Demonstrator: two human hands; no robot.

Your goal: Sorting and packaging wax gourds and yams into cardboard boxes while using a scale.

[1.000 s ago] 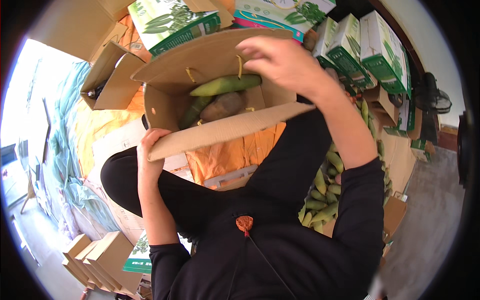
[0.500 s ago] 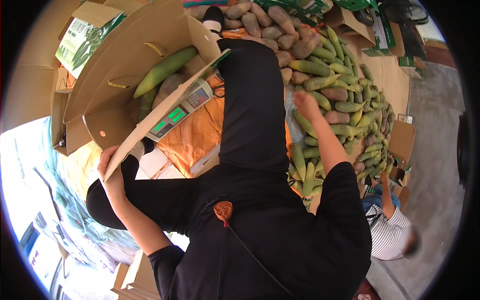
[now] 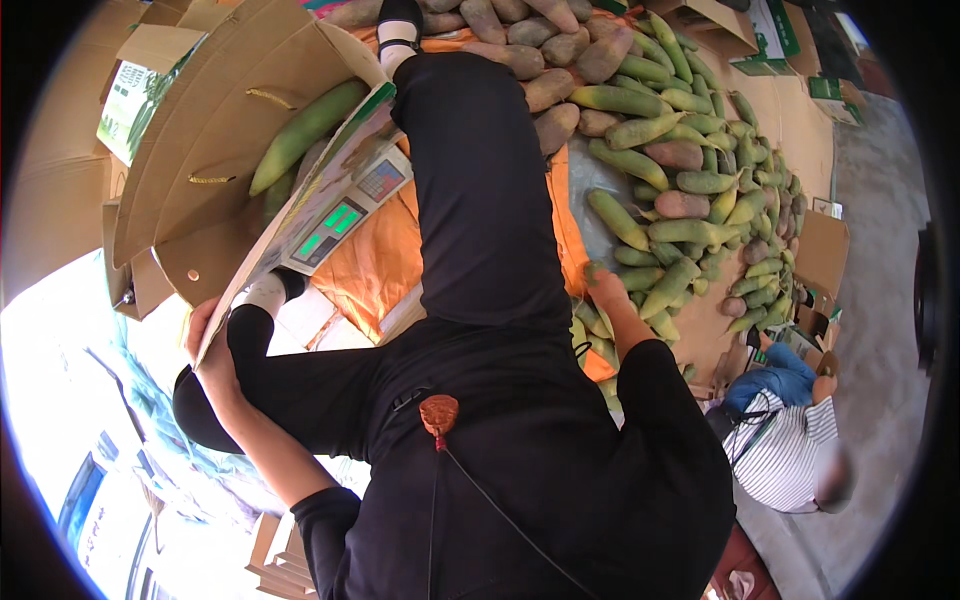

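Observation:
My left hand [image 3: 210, 345] is closed on the edge of a cardboard box's [image 3: 185, 215] raised flap. Inside this box lie a long green radish [image 3: 305, 138] and other radishes partly hidden by the flap. Under the box is a weighing scale [image 3: 345, 215] with a lit green display, half covered by the flap. On my right, my right hand [image 3: 607, 290] is at the near edge of the radish pile [image 3: 700, 232]. Its fingers are bent around a green radish [image 3: 594, 270], of which only a small end shows.
Brownish, earth-covered roots [image 3: 565, 48] lie at the far side beyond my knee. An orange sheet [image 3: 375, 265] is spread beneath the scale. More cardboard boxes [image 3: 820, 250] stand around the pile. A co-worker in a striped top [image 3: 785, 450] is at the lower right.
My right hand has come nearer to me, from above the middle of the pile to its near edge. My left hand keeps its hold on the flap. The co-worker has shifted position.

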